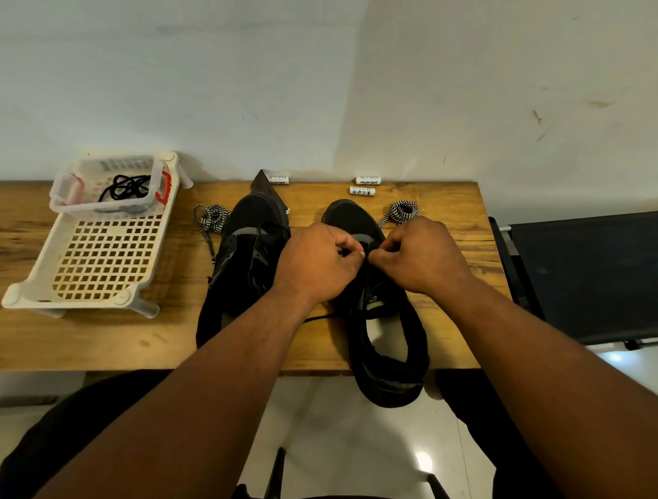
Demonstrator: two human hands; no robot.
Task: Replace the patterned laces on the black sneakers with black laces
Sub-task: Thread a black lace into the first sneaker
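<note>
Right now both hands are curled over the right shoe (382, 322) on the wooden table (99, 343). The left hand (317, 266) and right hand (417, 257) each pinch a black lace (320, 317) and hide the shoe's front holes. The left shoe (245, 259) lies just beside. Patterned laces sit near each toe (212, 216) (402, 210). More black lace fills a clear box (109, 186) on a white tray (96, 257). Three batteries (368, 180) lie by the wall.

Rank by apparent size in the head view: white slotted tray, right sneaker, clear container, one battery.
1. white slotted tray
2. right sneaker, nearer the camera, so unsure against the tray
3. clear container
4. battery
</note>
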